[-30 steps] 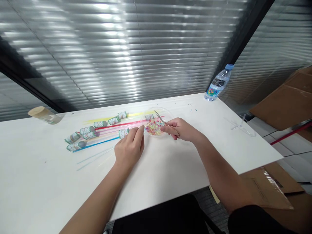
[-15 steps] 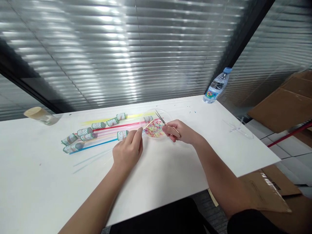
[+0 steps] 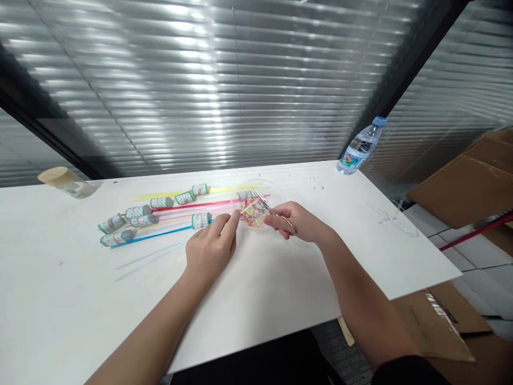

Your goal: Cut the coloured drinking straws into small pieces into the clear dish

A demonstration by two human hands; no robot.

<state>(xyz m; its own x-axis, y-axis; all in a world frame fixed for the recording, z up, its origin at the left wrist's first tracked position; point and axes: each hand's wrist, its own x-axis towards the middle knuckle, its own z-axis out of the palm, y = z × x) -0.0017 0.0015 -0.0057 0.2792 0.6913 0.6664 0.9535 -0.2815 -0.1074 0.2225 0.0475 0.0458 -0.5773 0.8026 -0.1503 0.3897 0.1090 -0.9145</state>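
My left hand point(image 3: 212, 243) is closed, its thumb and forefinger pinching a thin pale yellow strip point(image 3: 249, 206) that points out over a clear round dish point(image 3: 276, 188). Small multicoloured cut pieces point(image 3: 253, 216) lie in the dish. My right hand point(image 3: 294, 219) grips a pair of scissors point(image 3: 261, 198) with copper-coloured handles. The scissor blades look nearly closed and cross close to the strip's free end; whether they touch it I cannot tell. Left of the dish lie long coloured strips point(image 3: 176, 231) in blue, red, pink and yellow, several with printed paper wraps point(image 3: 141, 220) around them.
A water bottle point(image 3: 358, 149) with a blue cap stands at the table's back right corner. A clear jar with a beige lid point(image 3: 56, 176) is at the far left. Clear plastic pieces point(image 3: 395, 222) lie near the right edge. Cardboard boxes point(image 3: 468, 176) are beyond the table.
The scissor blades have come closer together and turned slightly beside the strip. My left hand keeps hold of the strip, and the view has shifted a little.
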